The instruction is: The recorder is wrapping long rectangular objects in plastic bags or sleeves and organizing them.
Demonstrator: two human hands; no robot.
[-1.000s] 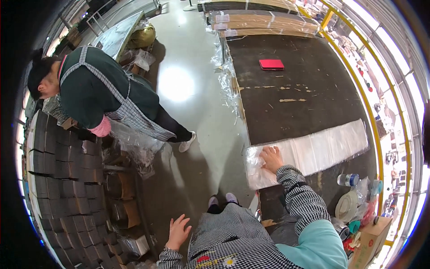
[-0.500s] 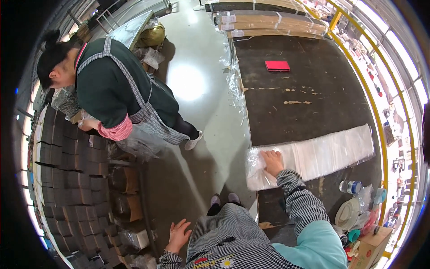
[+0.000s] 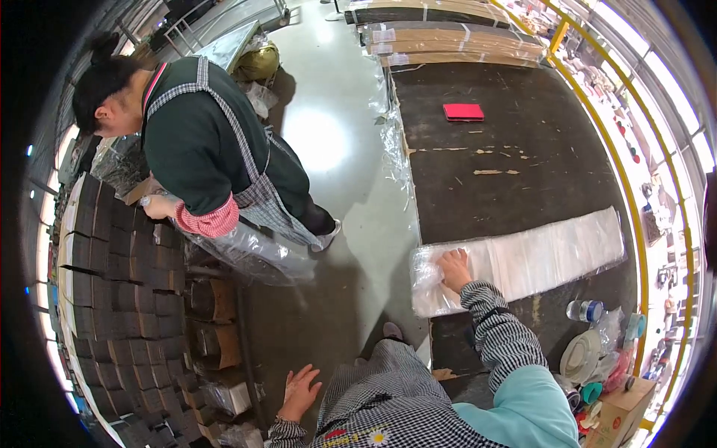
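A long stack of clear plastic bags (image 3: 534, 252) lies flat across the near part of the dark table, its left end crumpled. My right hand (image 3: 453, 270) rests on that left end, fingers slightly bent and apart, pressing on the plastic. My left hand (image 3: 300, 391) hangs at my left side over the floor, fingers apart, holding nothing. At the left, a co-worker (image 3: 216, 149) in a checked apron bends over a stack of dark boards (image 3: 123, 299) with clear plastic film (image 3: 261, 250) hanging below the hands.
The dark table (image 3: 508, 172) carries a pink-red case (image 3: 464, 112) and bundled cardboard lengths (image 3: 455, 41) at its far end. A jar (image 3: 584, 310), a tape roll (image 3: 580, 357) and a cardboard box (image 3: 620, 414) sit near right. A yellow railing (image 3: 624, 179) runs along the right edge.
The co-worker has shifted right, and the hanging film has spread toward the aisle. My feet have moved a little. My right hand stays on the bags; my left hand hardly moves.
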